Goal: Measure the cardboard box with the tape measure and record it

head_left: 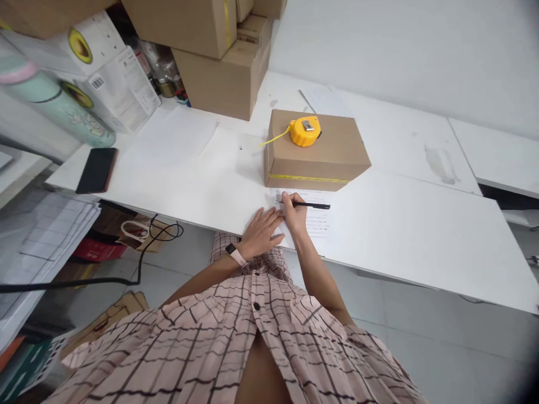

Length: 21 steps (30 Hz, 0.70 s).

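My right hand (296, 214) is closed around a black pen (318, 206), its writing end down near the upper left of a printed sheet (318, 224). Flat beside it, with fingers stretched out, my left hand (261, 231) lies at the sheet's left edge and holds nothing. Just beyond the sheet is a closed brown cardboard box (332, 140). On top of that box sits a yellow tape measure (305, 131), a short end of its tape sticking out to the left. A yellow measuring strip (307, 178) runs along the box's near side.
Larger cardboard boxes (219, 81) are stacked at the back left, beside white cartons (120, 92) with avocado pictures. A mint-green bottle (63, 104) and a dark phone (96, 170) are at the left end of the white table (421, 224). Blank paper (168, 134) lies behind the phone.
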Each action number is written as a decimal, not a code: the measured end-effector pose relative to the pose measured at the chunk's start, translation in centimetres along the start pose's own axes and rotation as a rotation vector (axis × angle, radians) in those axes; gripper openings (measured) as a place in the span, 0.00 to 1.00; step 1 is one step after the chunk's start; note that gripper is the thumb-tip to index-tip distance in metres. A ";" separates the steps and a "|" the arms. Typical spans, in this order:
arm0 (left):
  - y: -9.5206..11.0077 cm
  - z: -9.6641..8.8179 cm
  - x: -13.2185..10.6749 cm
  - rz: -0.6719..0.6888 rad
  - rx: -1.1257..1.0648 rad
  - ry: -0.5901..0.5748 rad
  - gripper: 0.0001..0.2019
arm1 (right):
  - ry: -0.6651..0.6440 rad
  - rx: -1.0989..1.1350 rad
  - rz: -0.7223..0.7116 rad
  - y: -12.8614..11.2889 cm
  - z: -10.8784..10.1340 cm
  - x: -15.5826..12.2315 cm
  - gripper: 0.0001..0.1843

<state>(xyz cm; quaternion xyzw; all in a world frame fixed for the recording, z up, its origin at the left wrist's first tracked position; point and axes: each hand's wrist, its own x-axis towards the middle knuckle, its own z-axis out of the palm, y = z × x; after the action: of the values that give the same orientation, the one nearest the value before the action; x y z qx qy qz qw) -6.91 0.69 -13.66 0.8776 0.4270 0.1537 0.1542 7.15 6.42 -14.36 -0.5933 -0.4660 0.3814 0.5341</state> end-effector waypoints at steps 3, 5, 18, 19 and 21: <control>-0.1 0.2 0.0 -0.008 -0.019 0.027 0.26 | -0.028 -0.022 -0.013 0.4 -0.1 -0.1 0.19; -0.2 0.3 0.0 -0.014 -0.023 0.043 0.26 | -0.081 -0.041 -0.008 0.4 -0.3 -0.2 0.19; -0.3 0.6 0.0 -0.027 -0.020 0.100 0.24 | 0.023 -0.174 -0.023 0.7 -0.1 -0.3 0.17; -0.3 0.6 0.1 -0.031 -0.026 0.101 0.23 | 0.028 -0.196 -0.034 0.8 0.0 -0.3 0.17; -0.3 0.6 0.1 -0.038 -0.041 0.103 0.23 | 0.024 -0.231 -0.061 0.9 -0.1 -0.3 0.16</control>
<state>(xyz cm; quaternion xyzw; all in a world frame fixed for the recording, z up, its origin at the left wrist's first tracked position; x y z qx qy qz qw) -6.84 0.83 -14.32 0.8568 0.4478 0.2047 0.1530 7.26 6.11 -15.22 -0.6408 -0.5184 0.3016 0.4792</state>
